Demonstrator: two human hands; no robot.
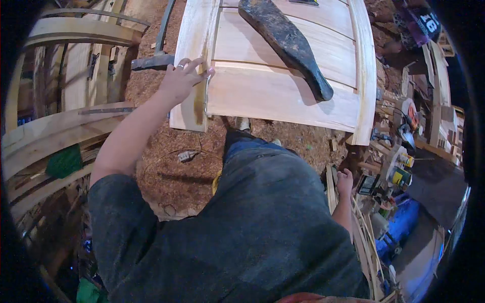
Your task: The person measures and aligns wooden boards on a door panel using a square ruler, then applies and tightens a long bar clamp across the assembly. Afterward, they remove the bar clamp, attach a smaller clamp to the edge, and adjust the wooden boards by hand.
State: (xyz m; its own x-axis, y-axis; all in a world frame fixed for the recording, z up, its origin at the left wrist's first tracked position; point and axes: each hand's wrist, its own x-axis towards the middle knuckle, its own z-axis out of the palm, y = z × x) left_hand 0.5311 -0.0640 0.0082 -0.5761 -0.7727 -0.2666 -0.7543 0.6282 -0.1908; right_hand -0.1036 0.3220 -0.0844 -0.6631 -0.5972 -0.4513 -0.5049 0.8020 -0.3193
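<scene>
My left hand [182, 82], with a ring on one finger, rests on the left upright of a pale wooden panel [283, 103]. Its fingers are spread near the joint between the upright and the cross boards. A long, dark, worn piece [288, 45], paddle-like in shape, lies slantwise across the panel. Down at my right side hangs my right hand [345, 183], its fingers curled; whether they hold anything is hidden. It is near some thin wooden strips [331, 189], apart from the panel.
A metal bar clamp [151, 62] sticks out left of the panel. Curved and straight timbers [65, 126] are stacked at left. Sawdust and a cord with a plug box [188, 155] cover the floor. Cans [401, 178] and tools crowd the right; another person [419, 25] is at upper right.
</scene>
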